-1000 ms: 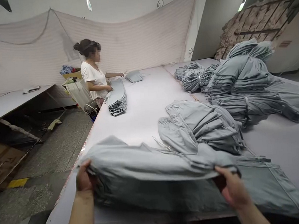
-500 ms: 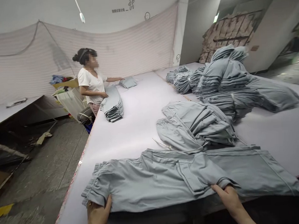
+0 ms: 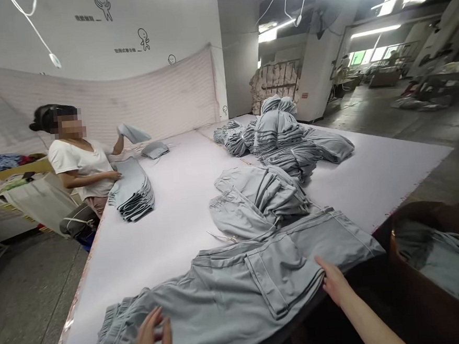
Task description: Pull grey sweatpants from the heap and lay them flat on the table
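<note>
Grey-blue trousers point(image 3: 222, 288) lie lengthwise along the near edge of the pale table point(image 3: 180, 196), their gathered waistband at the left and a flap pocket near the middle. Over the waistband end, my left hand point(image 3: 152, 337) has its fingers apart and holds nothing. Farther right, my right hand point(image 3: 331, 280) pinches the near edge of the trousers beside the pocket. Just behind them is a fanned pile of similar trousers point(image 3: 262, 196), with small scissors point(image 3: 224, 238) at its left.
Tied grey bundles point(image 3: 282, 137) are heaped at the back. At the left edge a person point(image 3: 83, 166) lifts a grey piece beside a folded stack point(image 3: 132, 192). A brown bin point(image 3: 412, 264) holding grey cloth stands at the right.
The view has turned right, bringing the bin into sight. My left hand has let go of the waistband; my right hand keeps its hold. The person has raised a cloth piece.
</note>
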`<action>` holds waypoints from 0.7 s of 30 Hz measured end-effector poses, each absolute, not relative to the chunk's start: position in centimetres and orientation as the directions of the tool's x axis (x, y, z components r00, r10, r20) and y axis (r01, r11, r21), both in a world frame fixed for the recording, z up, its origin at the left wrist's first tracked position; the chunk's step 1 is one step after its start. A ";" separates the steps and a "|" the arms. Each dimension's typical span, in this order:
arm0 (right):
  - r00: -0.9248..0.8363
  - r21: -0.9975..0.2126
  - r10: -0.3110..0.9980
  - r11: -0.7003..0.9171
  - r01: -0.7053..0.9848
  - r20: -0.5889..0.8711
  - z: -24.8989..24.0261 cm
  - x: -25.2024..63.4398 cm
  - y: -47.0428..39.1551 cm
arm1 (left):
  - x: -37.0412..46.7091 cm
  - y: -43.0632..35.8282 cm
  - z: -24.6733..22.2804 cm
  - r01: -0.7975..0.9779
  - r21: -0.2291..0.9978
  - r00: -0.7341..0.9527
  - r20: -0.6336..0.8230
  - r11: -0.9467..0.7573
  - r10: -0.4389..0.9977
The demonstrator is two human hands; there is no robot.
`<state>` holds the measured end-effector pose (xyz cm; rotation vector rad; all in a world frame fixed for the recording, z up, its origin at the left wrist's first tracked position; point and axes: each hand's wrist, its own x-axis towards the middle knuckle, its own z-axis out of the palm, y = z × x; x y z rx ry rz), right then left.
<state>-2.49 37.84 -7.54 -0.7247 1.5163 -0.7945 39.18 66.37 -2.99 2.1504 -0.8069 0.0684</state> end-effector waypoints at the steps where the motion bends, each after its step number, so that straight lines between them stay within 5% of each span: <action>1: -0.149 -0.839 -0.841 0.536 -0.092 -0.521 -7.2 -2.4 36.9 | 39.1 64.2 -3.1 -0.530 0.746 0.757 0.202 -0.403 -0.621; 5: -0.067 -0.801 -0.893 0.431 -0.415 -0.445 -6.4 -0.9 34.6 | 39.5 55.7 -4.3 -0.549 0.678 0.673 0.012 -0.489 -0.739; 9: 0.074 -0.798 -0.878 0.390 -0.460 -0.473 -5.3 0.2 33.6 | 40.9 51.0 -5.3 -0.576 0.583 0.686 -0.037 -0.573 -0.726; 14: 0.053 -0.856 -0.964 0.206 -0.474 -0.261 -3.2 -2.7 32.3 | 41.4 49.2 -5.6 -0.620 0.513 0.669 -0.048 -0.593 -0.741; 21: -0.066 -0.617 -0.964 0.216 -0.756 -0.256 -5.4 -5.0 33.0 | 39.7 47.9 -6.6 -0.627 0.497 0.702 0.026 -0.600 -0.711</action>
